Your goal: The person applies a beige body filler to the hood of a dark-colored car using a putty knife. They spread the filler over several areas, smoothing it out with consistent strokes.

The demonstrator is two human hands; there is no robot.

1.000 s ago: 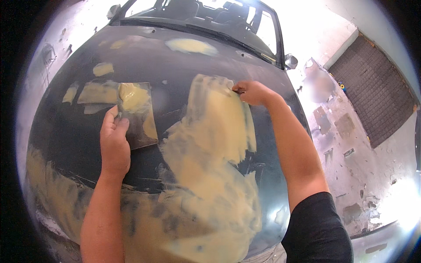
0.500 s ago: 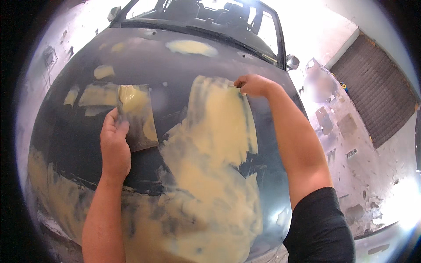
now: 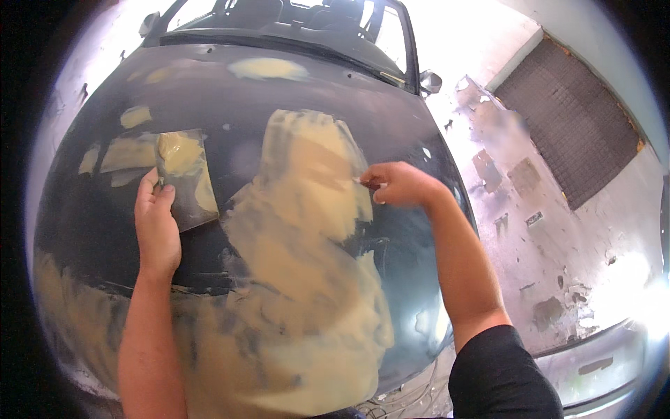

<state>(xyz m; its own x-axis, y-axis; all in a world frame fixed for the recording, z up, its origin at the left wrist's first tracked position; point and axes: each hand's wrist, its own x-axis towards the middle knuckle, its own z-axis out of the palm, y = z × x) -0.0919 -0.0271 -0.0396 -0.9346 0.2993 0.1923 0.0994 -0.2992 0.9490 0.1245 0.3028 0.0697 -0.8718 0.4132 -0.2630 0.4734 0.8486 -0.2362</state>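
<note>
My left hand point(image 3: 156, 223) grips a flat rectangular board point(image 3: 188, 202) with a glossy lump of yellow filler point(image 3: 180, 152) on its upper part, held over the dark car hood point(image 3: 80, 216). My right hand point(image 3: 399, 185) pinches a thin spreader point(image 3: 365, 182), mostly hidden by the fingers, at the right edge of a broad patch of beige filler point(image 3: 310, 202) on the hood. Smaller beige patches show near the windscreen and at the left, around the board.
The windscreen point(image 3: 279, 28) and side mirror point(image 3: 429, 82) are at the top. To the right lie a stained pale floor point(image 3: 523, 265), a dark quilted mat or panel point(image 3: 567, 115) and a grey car part point(image 3: 586, 370) at lower right. Hoses point(image 3: 412, 394) run beside the hood's front.
My right hand has moved down along the right edge of the beige patch with the spreader. The view has shifted, so the hood and my left hand with the board appear further left.
</note>
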